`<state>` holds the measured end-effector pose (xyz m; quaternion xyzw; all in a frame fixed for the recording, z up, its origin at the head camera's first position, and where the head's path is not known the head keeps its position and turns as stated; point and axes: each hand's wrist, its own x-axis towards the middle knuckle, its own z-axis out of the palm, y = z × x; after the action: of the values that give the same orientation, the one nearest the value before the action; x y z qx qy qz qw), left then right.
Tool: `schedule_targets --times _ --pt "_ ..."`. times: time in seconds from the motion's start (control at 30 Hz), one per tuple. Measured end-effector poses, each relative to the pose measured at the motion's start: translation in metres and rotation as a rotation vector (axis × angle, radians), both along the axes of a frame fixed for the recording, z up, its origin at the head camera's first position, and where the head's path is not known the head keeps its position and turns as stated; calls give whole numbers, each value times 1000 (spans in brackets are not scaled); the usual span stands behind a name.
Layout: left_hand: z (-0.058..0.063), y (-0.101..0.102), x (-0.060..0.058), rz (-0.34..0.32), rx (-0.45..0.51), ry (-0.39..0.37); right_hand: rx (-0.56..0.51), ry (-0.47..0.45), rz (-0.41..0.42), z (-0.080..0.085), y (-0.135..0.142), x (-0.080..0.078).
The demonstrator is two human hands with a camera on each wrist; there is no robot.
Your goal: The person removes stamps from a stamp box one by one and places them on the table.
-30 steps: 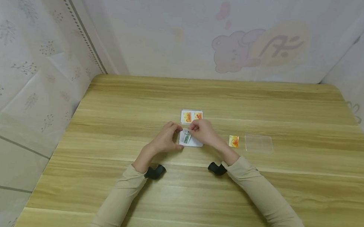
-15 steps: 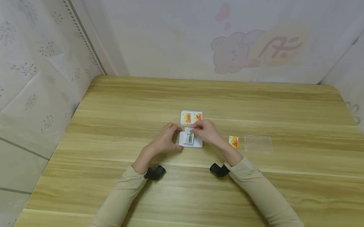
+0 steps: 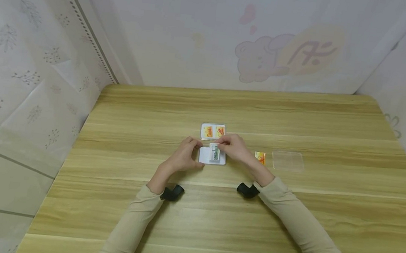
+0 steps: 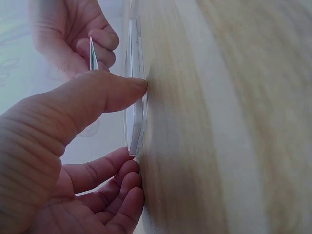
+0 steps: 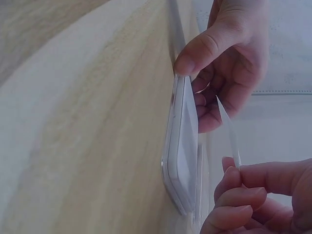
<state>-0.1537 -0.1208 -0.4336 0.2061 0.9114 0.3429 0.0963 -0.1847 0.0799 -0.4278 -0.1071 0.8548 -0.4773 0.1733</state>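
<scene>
A shallow flat case with a white insert [image 3: 204, 156] lies on the table. My left hand [image 3: 183, 155] grips its left end, thumb on the near edge and fingers at the far edge; the left wrist view shows the thumb against the case's side [image 4: 136, 112]. Over the right half of the insert, my right hand [image 3: 237, 148] pinches a small stamp-like card [image 3: 214, 153] with a white border and a green picture. In the right wrist view this card [image 5: 229, 126] is seen nearly edge-on, tilted and apart from the insert.
Just behind stands a similar case [image 3: 214, 132] holding two orange-and-yellow cards. Right of my right hand lies a loose orange card [image 3: 260, 158], partly covered by the wrist. Beyond it is a clear plastic lid [image 3: 288, 161]. All rest on the wooden table [image 3: 199, 226].
The right hand has shifted slightly right with the stamp-like card, which has turned from slanted to nearly upright and moved from the insert's left half to its right. The left hand stays put.
</scene>
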Motion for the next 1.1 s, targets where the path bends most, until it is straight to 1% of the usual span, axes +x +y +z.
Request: schedule_targets --times 0.17,0.5,0.83,1.1 --pt "0 0 0 0 -2 -1 -10 -1 7 -1 5 1" --pt "-1 0 -1 4 -1 -5 -6 -19 -24 2 12 2" --pt "-1 -1 0 3 3 -12 -2 -1 -44 5 24 3" --pt "0 0 -1 8 2 -19 -11 14 -45 6 34 2"
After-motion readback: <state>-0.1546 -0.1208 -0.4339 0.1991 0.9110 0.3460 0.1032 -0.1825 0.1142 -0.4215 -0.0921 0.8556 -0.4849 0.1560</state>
